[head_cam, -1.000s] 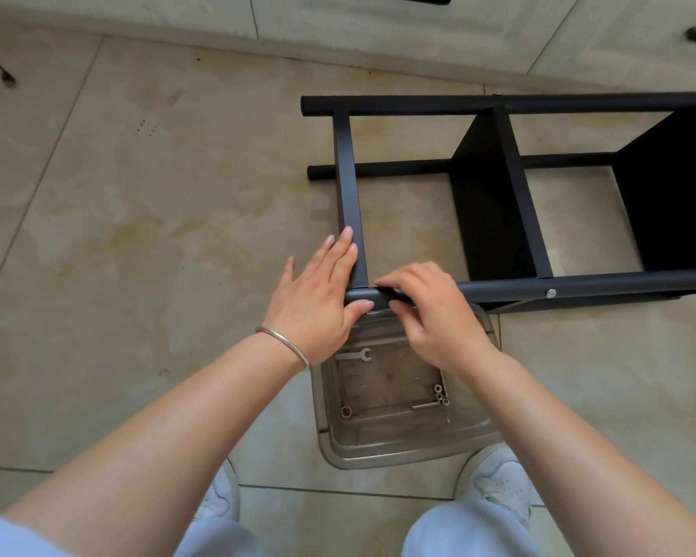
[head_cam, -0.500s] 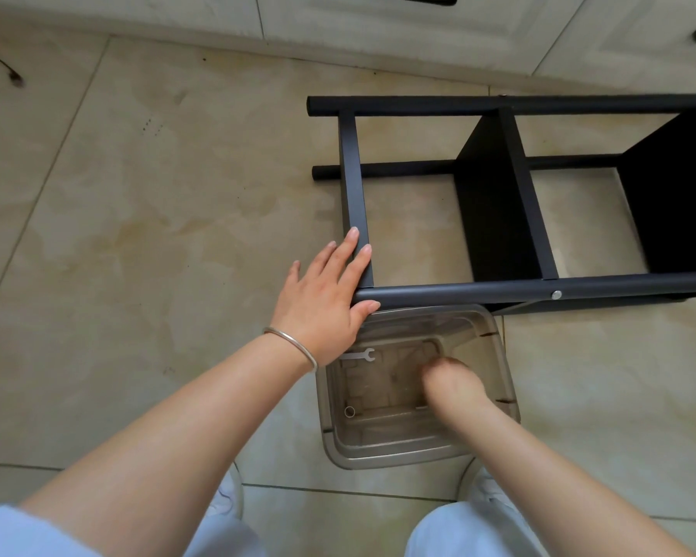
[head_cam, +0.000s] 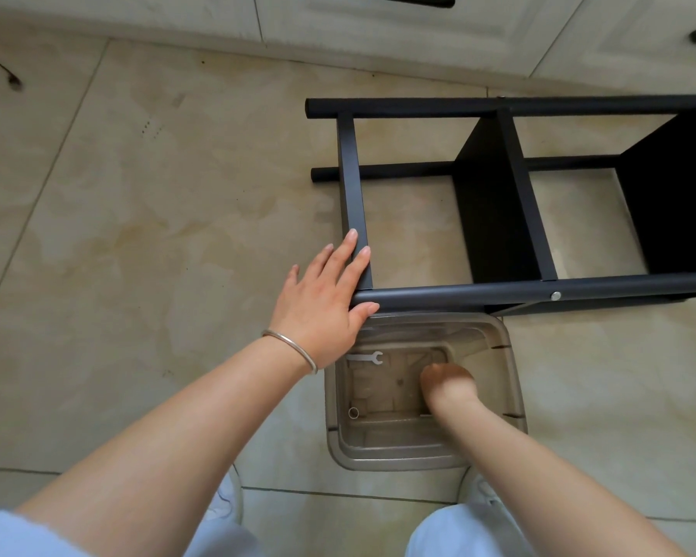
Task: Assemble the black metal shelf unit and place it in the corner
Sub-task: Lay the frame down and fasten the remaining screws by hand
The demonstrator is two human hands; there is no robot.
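The black metal shelf unit (head_cam: pixel 511 291) lies on its side on the tiled floor, with two black shelf panels fitted between its round posts. My left hand (head_cam: pixel 322 295) rests flat with straight fingers on the corner where the end crossbar (head_cam: pixel 352 186) meets the near post. My right hand (head_cam: pixel 449 385) reaches down inside the clear plastic bin (head_cam: pixel 507 367) just below the shelf; its fingers are hidden from above. In the bin lie a small flat wrench (head_cam: pixel 366 358) and a small metal ring (head_cam: pixel 353 412).
White cabinet fronts (head_cam: pixel 378 30) with dark handles run along the top edge, close behind the shelf. Beige floor tiles (head_cam: pixel 157 215) stretch to the left. My knees and white shoes sit at the bottom, either side of the bin.
My right hand left the near post and went down into the clear bin, where it stays. My left hand keeps resting on the same corner of the frame.
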